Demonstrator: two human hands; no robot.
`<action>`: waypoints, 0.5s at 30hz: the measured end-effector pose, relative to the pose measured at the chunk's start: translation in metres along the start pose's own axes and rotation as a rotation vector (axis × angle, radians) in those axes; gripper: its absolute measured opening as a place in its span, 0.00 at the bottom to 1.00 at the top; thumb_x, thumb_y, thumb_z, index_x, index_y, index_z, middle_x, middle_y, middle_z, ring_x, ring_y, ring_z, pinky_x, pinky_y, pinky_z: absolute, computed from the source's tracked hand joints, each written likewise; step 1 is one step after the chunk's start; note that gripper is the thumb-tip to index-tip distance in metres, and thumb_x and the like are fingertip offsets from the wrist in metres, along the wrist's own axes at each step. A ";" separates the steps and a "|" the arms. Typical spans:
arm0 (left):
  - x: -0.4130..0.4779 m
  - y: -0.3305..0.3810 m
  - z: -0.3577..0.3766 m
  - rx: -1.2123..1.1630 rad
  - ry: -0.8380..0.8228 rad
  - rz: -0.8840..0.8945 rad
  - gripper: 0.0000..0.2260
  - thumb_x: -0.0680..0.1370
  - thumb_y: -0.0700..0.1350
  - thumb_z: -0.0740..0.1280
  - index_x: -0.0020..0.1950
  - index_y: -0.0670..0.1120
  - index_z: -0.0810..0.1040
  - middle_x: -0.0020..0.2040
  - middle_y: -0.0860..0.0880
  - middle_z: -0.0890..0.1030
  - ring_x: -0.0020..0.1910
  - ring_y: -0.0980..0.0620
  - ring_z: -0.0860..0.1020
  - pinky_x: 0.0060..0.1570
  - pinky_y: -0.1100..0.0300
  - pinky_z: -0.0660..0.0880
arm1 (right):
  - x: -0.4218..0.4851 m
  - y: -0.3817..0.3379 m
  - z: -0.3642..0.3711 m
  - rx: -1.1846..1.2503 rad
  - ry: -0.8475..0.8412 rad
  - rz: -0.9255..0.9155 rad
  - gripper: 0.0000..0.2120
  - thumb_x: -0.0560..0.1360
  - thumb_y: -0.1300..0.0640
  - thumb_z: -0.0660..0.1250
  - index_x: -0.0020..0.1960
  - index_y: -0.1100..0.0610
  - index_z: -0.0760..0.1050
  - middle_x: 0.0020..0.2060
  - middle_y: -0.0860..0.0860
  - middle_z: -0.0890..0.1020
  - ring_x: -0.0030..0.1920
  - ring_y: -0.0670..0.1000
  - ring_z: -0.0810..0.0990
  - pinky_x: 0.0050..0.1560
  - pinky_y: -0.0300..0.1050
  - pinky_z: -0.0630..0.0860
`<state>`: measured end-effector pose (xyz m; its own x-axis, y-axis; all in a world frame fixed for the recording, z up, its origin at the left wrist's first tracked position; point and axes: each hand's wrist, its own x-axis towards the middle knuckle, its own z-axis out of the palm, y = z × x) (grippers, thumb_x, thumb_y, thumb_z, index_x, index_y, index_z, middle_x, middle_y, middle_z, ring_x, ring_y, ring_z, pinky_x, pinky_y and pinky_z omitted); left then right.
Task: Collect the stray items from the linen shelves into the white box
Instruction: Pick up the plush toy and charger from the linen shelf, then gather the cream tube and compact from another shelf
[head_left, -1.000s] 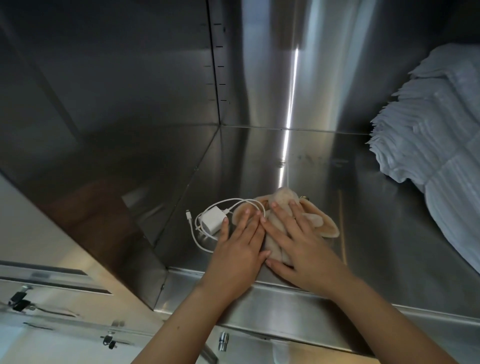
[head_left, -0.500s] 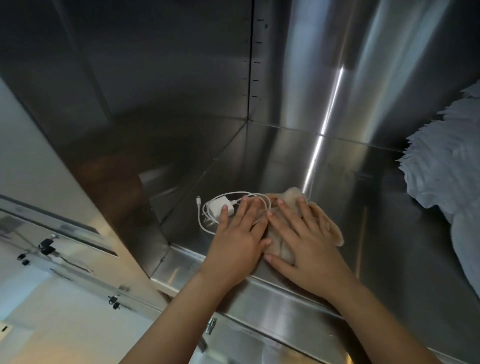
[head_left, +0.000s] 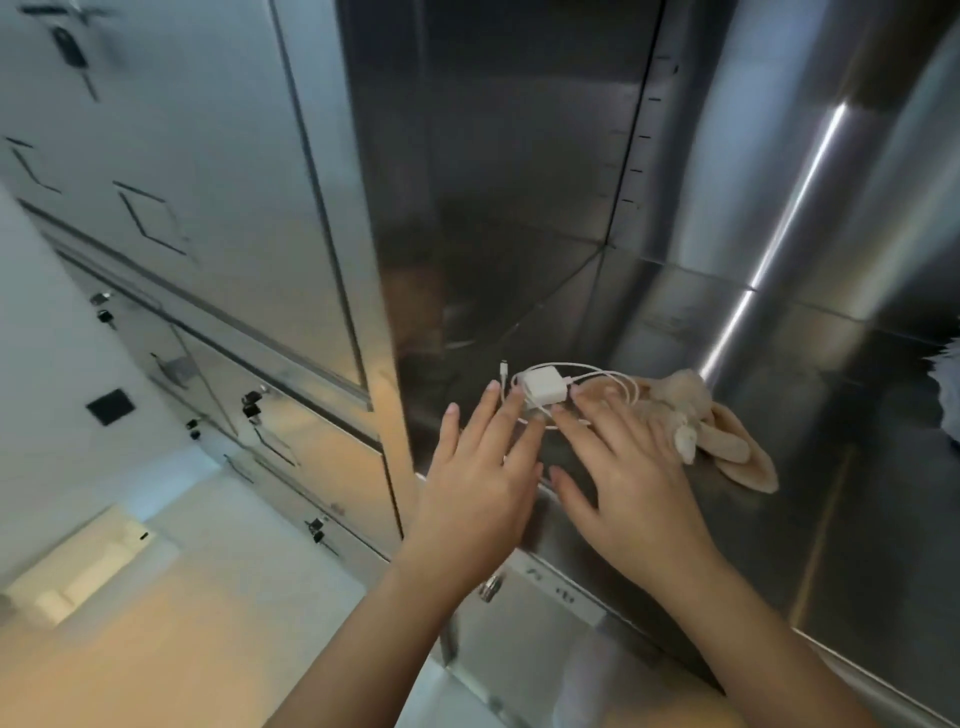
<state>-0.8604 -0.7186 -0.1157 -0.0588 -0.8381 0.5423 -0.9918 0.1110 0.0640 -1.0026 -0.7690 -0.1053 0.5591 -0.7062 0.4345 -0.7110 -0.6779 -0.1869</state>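
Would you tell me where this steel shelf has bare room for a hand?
Bare shelf lies behind the charger to the back wall, and right of the beige plush toward the white linen. Crowded: front left, with left hand, right hand, cable.

The shelf (head_left: 857, 467) is brushed, glossy metal; the charger (head_left: 544, 391) smooth white plastic; the toy (head_left: 727, 441) soft beige plush.

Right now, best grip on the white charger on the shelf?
Pinch the charger by its square block, thumb and finger on opposite flat sides, coming from the open front of the shelf. It lies flat, cable looped loosely beside it, so the cable should trail along.
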 end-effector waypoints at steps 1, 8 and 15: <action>-0.009 -0.005 -0.008 0.021 -0.001 -0.024 0.19 0.71 0.42 0.72 0.61 0.41 0.78 0.63 0.39 0.76 0.65 0.39 0.71 0.61 0.38 0.61 | 0.000 -0.011 0.001 -0.003 0.008 -0.020 0.25 0.70 0.55 0.72 0.66 0.57 0.72 0.66 0.56 0.73 0.68 0.60 0.68 0.64 0.63 0.64; -0.100 -0.054 -0.073 0.131 0.027 -0.211 0.17 0.73 0.40 0.70 0.60 0.38 0.78 0.62 0.37 0.76 0.64 0.36 0.71 0.58 0.34 0.66 | -0.015 -0.112 0.015 0.031 0.037 -0.208 0.23 0.67 0.59 0.74 0.61 0.59 0.76 0.61 0.57 0.77 0.63 0.62 0.73 0.59 0.67 0.67; -0.208 -0.098 -0.137 0.246 0.076 -0.404 0.14 0.75 0.41 0.67 0.59 0.38 0.78 0.61 0.38 0.77 0.62 0.36 0.73 0.54 0.34 0.70 | -0.045 -0.230 0.031 0.125 0.014 -0.393 0.23 0.67 0.61 0.74 0.61 0.59 0.76 0.61 0.57 0.77 0.63 0.62 0.73 0.59 0.68 0.67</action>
<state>-0.7353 -0.4822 -0.1201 0.3366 -0.7457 0.5750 -0.9314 -0.3535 0.0868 -0.8510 -0.5883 -0.1093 0.7710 -0.3863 0.5063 -0.3867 -0.9157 -0.1097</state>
